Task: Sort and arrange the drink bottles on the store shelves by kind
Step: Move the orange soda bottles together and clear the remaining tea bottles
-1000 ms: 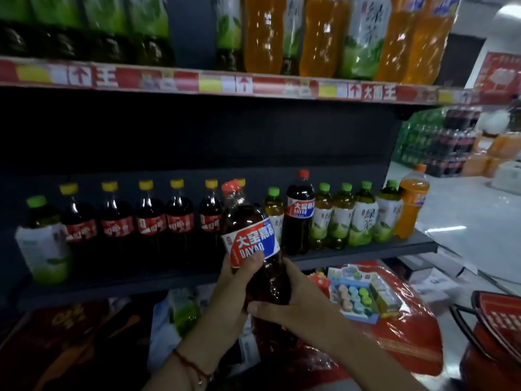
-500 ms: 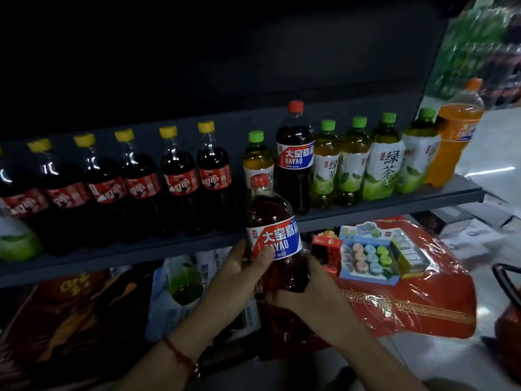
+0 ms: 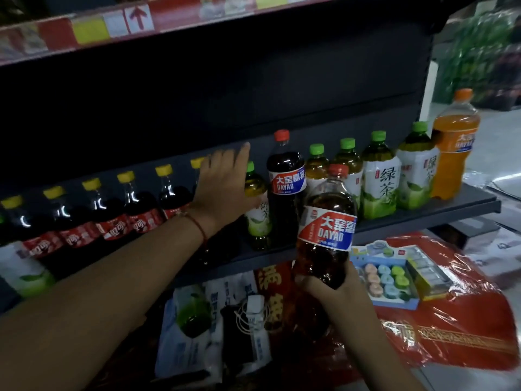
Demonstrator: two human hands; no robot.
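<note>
My right hand [image 3: 329,286] grips the lower part of a dark Dayao bottle [image 3: 327,221] with a red cap, held upright in front of the shelf [image 3: 423,213]. A second Dayao bottle [image 3: 286,182] stands on the shelf behind it. My left hand [image 3: 225,182] reaches over the shelf with straight fingers, in front of the rightmost yellow-capped cola bottles [image 3: 141,204] and beside a small green tea bottle [image 3: 256,204]. More green tea bottles [image 3: 379,179] stand to the right, then an orange drink bottle [image 3: 454,148] at the shelf's end.
Below the shelf lie a red plastic bag [image 3: 451,328], a blue box of coloured pieces [image 3: 386,280] and white packets [image 3: 191,334]. An upper shelf edge with red price strips [image 3: 135,21] runs overhead. The aisle floor opens at the right.
My left hand has let go of the Dayao bottle and reached up to the shelf by the cola bottles. My right hand alone now holds the bottle, shifted right.
</note>
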